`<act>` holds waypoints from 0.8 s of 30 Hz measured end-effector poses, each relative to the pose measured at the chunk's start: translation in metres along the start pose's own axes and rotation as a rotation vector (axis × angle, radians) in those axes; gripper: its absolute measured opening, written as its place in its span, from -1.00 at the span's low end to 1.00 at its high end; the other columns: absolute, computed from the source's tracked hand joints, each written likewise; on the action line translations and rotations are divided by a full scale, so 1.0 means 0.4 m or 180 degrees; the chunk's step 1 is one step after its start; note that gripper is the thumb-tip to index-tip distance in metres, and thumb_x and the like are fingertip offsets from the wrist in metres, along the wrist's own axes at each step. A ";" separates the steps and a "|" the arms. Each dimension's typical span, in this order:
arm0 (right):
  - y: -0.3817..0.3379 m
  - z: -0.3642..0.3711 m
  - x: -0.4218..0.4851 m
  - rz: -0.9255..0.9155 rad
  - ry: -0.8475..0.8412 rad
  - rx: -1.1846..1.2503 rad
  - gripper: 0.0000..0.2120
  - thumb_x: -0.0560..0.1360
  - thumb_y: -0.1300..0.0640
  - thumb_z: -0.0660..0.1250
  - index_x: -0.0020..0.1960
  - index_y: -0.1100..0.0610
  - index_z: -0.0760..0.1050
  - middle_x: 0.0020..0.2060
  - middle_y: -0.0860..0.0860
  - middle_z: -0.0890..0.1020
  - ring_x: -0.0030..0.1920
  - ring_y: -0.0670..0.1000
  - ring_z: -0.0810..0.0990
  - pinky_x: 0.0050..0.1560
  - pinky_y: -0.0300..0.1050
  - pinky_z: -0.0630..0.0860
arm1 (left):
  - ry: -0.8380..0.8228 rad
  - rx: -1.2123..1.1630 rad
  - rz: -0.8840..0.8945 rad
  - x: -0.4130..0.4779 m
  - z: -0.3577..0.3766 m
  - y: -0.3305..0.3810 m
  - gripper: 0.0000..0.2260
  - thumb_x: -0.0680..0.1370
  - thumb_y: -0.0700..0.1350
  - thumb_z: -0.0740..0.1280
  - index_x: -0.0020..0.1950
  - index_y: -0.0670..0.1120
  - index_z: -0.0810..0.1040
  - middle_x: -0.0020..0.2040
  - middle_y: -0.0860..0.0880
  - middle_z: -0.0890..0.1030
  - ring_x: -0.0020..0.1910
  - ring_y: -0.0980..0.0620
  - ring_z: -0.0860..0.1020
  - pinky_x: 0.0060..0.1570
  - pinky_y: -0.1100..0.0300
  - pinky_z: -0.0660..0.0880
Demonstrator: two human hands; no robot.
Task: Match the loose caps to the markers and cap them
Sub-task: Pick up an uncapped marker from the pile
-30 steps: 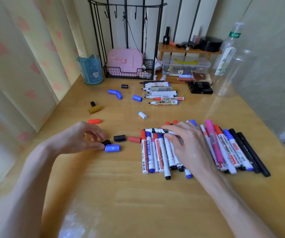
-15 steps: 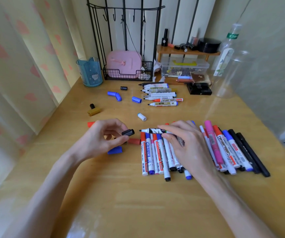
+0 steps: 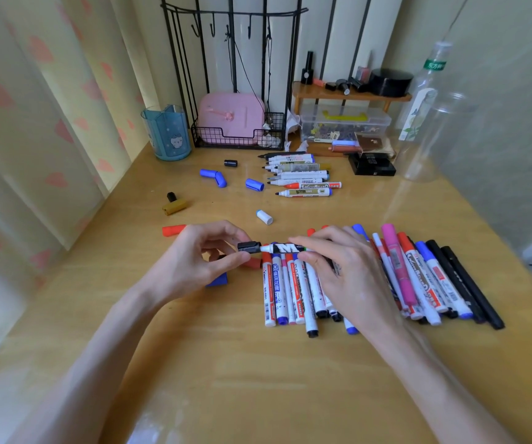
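Note:
My left hand (image 3: 194, 261) pinches a black cap (image 3: 249, 246) and holds it against the tip of a black-and-white marker (image 3: 285, 248). My right hand (image 3: 338, 274) grips that marker, which lies crosswise over a row of capped markers (image 3: 290, 293). More capped markers (image 3: 434, 277) lie to the right. Several uncapped markers (image 3: 299, 176) lie at the back. Loose caps are scattered about: blue ones (image 3: 213, 177) (image 3: 254, 184), a white one (image 3: 264, 217), a red one (image 3: 173, 230), a mustard one (image 3: 175, 207), small black ones (image 3: 230, 163) (image 3: 171, 196), and a blue one (image 3: 218, 280) under my left hand.
On the wooden table (image 3: 258, 379), a blue cup (image 3: 166, 134) and a wire rack with a pink case (image 3: 232, 123) stand at the back. A small shelf (image 3: 348, 94), a clear box (image 3: 344, 123), a black box (image 3: 372, 164) and plastic bottles (image 3: 431, 123) are at the back right.
My left hand picked the black cap off the table and carried it right to the marker's tip. My right hand stayed on the marker.

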State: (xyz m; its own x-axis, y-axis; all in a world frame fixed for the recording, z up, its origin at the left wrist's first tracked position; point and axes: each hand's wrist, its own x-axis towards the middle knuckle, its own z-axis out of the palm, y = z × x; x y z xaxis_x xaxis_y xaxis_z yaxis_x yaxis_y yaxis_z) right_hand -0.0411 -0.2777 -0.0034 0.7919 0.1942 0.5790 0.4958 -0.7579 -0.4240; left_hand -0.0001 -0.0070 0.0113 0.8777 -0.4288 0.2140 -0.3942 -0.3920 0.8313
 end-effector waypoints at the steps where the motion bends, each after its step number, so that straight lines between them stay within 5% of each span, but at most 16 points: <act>1: -0.002 0.001 0.000 -0.0019 -0.0007 -0.0005 -0.74 0.60 0.18 0.42 0.26 0.00 0.68 -0.08 -0.09 0.62 0.02 0.06 0.56 0.03 0.05 0.50 | 0.0007 -0.0003 0.0011 0.001 0.004 0.001 -0.87 0.56 -0.12 0.51 0.09 -0.06 0.67 -0.03 0.07 0.74 -0.09 0.03 0.70 0.01 0.14 0.63; 15: -0.008 0.011 -0.009 -0.0101 0.0106 -0.0003 -0.67 0.52 0.36 0.48 0.24 0.10 0.70 -0.10 -0.05 0.65 -0.08 0.06 0.54 -0.04 -0.05 0.52 | 0.0242 -0.0246 0.0206 0.004 0.055 0.011 -0.88 0.54 -0.12 0.50 0.06 -0.10 0.71 -0.20 0.00 0.74 -0.14 0.03 0.73 -0.03 0.32 0.57; 24: -0.009 -0.004 -0.001 0.0049 -0.0069 0.0007 -0.77 0.62 0.14 0.40 0.25 0.05 0.68 -0.07 -0.08 0.63 -0.01 0.05 0.56 0.02 0.05 0.52 | 0.0215 -0.0123 0.0130 0.009 0.066 0.008 -0.91 0.61 -0.13 0.46 0.11 -0.05 0.68 -0.07 0.06 0.74 -0.05 0.01 0.71 -0.07 0.15 0.60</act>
State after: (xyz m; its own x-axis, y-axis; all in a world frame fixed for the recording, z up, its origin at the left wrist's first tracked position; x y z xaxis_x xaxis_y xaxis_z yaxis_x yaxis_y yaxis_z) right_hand -0.0437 -0.2763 -0.0008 0.8070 0.1958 0.5572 0.4842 -0.7595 -0.4343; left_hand -0.0053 -0.0311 0.0012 0.8780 -0.3875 0.2811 -0.4204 -0.3429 0.8401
